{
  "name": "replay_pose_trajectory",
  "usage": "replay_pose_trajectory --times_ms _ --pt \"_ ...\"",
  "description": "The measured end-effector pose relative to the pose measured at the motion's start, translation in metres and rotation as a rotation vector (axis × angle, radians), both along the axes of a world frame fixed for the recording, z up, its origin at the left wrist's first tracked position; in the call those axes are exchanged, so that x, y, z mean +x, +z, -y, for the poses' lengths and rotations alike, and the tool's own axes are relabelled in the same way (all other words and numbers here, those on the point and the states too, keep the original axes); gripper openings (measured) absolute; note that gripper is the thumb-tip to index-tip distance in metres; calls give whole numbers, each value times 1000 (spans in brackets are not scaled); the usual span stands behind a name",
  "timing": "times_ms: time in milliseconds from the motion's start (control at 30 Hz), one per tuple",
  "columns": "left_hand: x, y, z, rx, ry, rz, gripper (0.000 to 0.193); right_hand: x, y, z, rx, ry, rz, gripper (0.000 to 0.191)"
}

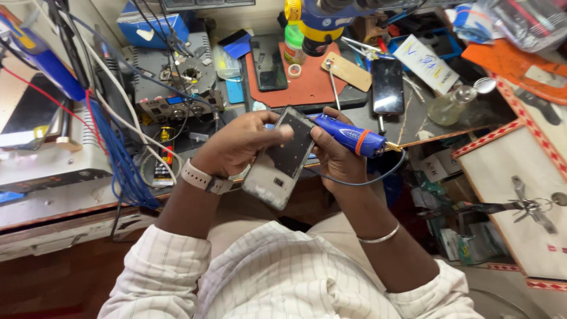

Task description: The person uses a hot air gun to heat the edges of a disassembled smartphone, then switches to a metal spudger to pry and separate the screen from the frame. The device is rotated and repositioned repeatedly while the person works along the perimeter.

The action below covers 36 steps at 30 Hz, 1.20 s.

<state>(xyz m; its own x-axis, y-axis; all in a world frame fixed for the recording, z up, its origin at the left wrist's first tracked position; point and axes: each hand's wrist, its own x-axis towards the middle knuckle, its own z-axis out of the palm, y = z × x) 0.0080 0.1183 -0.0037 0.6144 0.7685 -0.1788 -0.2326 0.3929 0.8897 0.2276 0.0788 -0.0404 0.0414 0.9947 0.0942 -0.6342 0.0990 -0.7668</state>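
Blue tool (345,134) with orange band, grey phone frame (277,159), red mat (310,77).

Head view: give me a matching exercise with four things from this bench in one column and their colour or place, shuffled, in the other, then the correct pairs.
Things:
1. Opened phone
2. Corded tool
3. Mat
4. Bangle

Place or colour:
A. Silver, on the right wrist
B. Red, lying on the bench beyond the hands
C. Blue with an orange ring, gripped in the right hand
D. Held in the left hand, thumb on its dark inner face

Pairs: 1-D, 2-C, 3-B, 4-A
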Motion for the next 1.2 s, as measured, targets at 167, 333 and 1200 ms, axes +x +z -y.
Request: replay_pose_trajectory --times_ms 167,333,1200 --pt "9 -12 39 142 162 533 84 4 -9 -17 -77 -292 3 50" --pt "46 -31 90 520 481 419 87 -2 -14 -15 -21 -393 61 51" --pt "4 -81 -1 -28 655 -125 29 21 -9 103 358 -324 564 51"
